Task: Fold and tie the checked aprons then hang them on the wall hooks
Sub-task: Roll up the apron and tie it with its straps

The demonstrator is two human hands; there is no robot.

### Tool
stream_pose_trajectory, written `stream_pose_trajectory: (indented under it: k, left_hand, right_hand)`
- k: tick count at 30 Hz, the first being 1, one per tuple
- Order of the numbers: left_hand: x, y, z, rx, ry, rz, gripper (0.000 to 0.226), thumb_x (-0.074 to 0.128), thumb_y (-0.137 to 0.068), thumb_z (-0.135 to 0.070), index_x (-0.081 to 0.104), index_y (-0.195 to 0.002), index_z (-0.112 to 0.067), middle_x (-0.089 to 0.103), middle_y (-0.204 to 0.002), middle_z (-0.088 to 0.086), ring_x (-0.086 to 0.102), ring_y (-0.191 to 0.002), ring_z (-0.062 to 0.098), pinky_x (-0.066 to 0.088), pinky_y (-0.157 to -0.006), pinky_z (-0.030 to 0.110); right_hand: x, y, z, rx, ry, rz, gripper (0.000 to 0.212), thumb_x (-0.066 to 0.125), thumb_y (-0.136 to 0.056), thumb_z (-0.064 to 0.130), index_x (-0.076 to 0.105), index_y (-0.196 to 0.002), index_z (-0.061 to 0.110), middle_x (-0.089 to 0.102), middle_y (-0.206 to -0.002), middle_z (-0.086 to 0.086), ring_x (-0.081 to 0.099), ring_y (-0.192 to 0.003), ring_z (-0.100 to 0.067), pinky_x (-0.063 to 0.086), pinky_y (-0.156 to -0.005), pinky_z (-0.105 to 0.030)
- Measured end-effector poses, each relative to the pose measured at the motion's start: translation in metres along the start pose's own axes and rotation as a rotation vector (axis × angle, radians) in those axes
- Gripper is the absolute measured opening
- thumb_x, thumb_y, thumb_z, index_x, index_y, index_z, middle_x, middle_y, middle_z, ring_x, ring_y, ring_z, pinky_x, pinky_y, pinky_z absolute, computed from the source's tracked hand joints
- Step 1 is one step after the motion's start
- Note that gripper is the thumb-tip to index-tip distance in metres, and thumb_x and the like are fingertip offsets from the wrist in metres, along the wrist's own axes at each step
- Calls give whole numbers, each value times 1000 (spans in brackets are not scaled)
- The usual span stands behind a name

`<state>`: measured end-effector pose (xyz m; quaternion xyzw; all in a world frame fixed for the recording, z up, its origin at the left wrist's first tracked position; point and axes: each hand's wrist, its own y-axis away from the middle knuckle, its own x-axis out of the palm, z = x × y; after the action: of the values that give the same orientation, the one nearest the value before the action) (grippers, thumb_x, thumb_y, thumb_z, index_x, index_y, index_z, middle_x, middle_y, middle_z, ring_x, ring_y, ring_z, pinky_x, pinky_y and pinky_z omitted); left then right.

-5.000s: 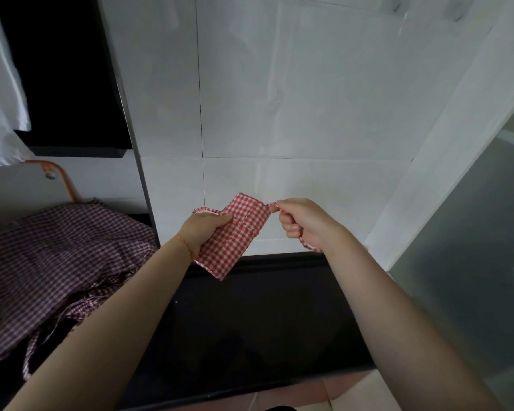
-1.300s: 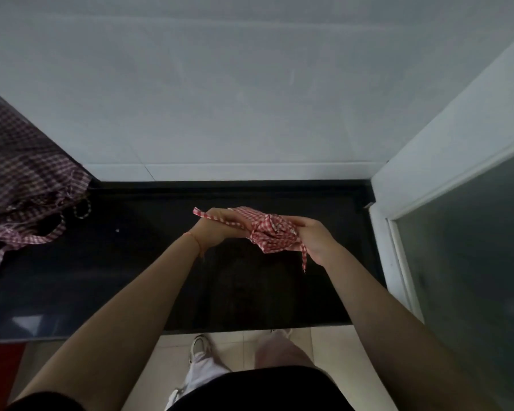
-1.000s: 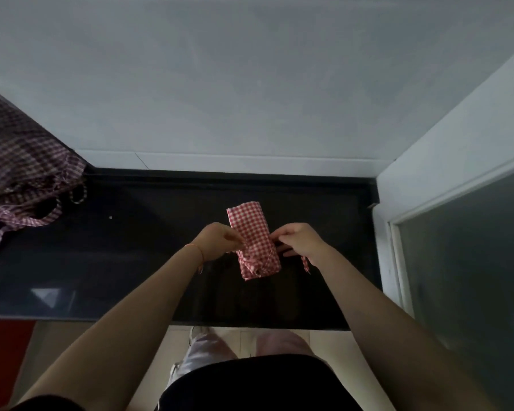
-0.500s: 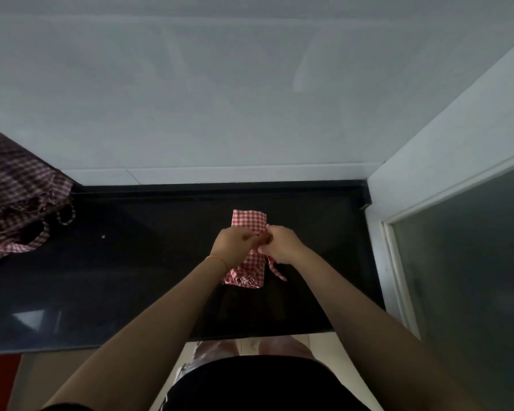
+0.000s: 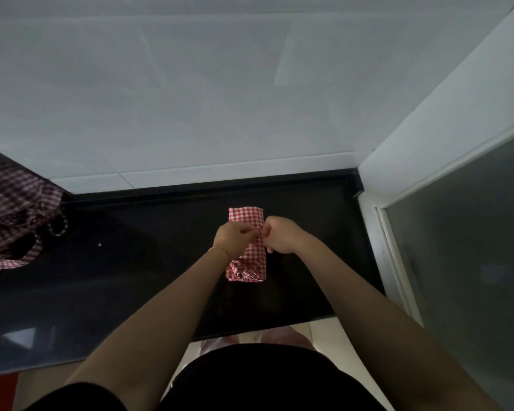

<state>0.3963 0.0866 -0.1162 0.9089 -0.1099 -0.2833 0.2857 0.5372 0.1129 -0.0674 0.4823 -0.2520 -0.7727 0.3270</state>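
A red-and-white checked apron (image 5: 245, 215), folded into a narrow bundle, lies lengthwise on the black counter (image 5: 137, 262). My left hand (image 5: 233, 239) and my right hand (image 5: 281, 235) meet over its middle, fingers curled and pinching what looks like its tie strap, which is mostly hidden between them. The bundle's near end (image 5: 247, 272) shows bunched folds below my hands. No wall hooks are in view.
A pile of darker checked aprons (image 5: 11, 215) with loose straps sits at the counter's far left. A white tiled wall (image 5: 220, 99) rises behind the counter. A white frame with frosted glass (image 5: 463, 232) bounds the right side. My legs stand against the counter's front edge.
The bundle went from held in the air to lying on the counter. My hands then closed together over its middle; in the last half second they hardly moved.
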Motion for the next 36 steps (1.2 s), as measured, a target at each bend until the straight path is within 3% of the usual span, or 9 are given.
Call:
stream_pose_trajectory:
  k: [3, 9, 14, 17, 20, 24, 28, 32, 36]
  left_hand:
    - [-1, -2, -1, -9, -43, 16, 19, 54, -100, -25, 72, -105, -21, 66, -84, -5, 50, -60, 5, 40, -56, 18]
    - [-2, 3, -5, 49, -114, 146, 18, 56, -98, -13, 64, -110, -2, 62, -93, 4, 57, -88, 18, 49, -86, 32]
    - [1, 1, 2, -27, 46, 146, 25, 53, -101, -28, 67, -105, -8, 67, -99, 6, 62, -88, 17, 49, -75, 23]
    - [-3, 1, 3, -55, 150, 179, 27, 51, -102, -30, 69, -113, -13, 69, -107, 6, 63, -92, 17, 50, -82, 26]
    - [-7, 1, 3, -38, 147, 212, 29, 48, -103, -28, 68, -118, -14, 65, -98, 6, 51, -71, 9, 43, -68, 22]
    - [-9, -1, 4, -18, 118, 257, 29, 46, -103, -27, 66, -124, -25, 65, -119, 6, 55, -84, 11, 46, -79, 28]
    - [-11, -2, 5, 31, 72, 181, 23, 55, -99, -20, 69, -115, -28, 64, -121, 0, 59, -105, 12, 47, -98, 32]
    - [-10, -3, 6, 11, 97, 89, 14, 67, -92, -18, 69, -106, -17, 69, -110, 2, 64, -102, 15, 51, -91, 30]
    - [-9, -4, 7, -2, 126, 56, 9, 71, -88, -18, 70, -96, -14, 71, -100, 3, 66, -98, 18, 54, -94, 38]
  right_hand:
    - [2, 4, 10, -140, -58, -114, 9, 52, -100, 19, 58, -107, 18, 62, -99, -1, 61, -90, -16, 51, -78, -30]
    - [11, 1, 18, -265, -124, -215, 6, 55, -97, 15, 59, -102, 16, 60, -85, 2, 59, -81, -13, 51, -78, -30]
    - [5, 0, 11, -200, -504, -334, 18, 49, -96, 8, 64, -100, 18, 68, -93, 4, 64, -87, -6, 48, -74, -19]
    - [0, -6, -7, -136, -330, -304, 21, 50, -98, 10, 67, -106, 19, 65, -104, 7, 60, -94, -7, 46, -80, -21]
    - [6, -9, -14, -88, -100, -175, 16, 54, -99, 19, 67, -106, 13, 62, -97, 1, 59, -90, -13, 45, -80, -26]
    - [13, -10, -16, -23, -108, -194, 15, 58, -97, 22, 68, -100, 11, 64, -94, -3, 61, -86, -17, 45, -75, -26]
    - [15, -14, -22, 96, -49, -141, 12, 63, -93, 19, 71, -92, 10, 68, -90, -6, 66, -82, -19, 49, -71, -27]
    - [15, -8, -25, 38, -103, -11, 12, 70, -90, 18, 74, -99, 13, 69, -97, 0, 65, -90, -13, 48, -77, -24]
    - [26, -7, -18, -38, -143, -153, 11, 71, -89, 20, 73, -100, 16, 63, -99, 5, 57, -90, -6, 45, -90, -25]
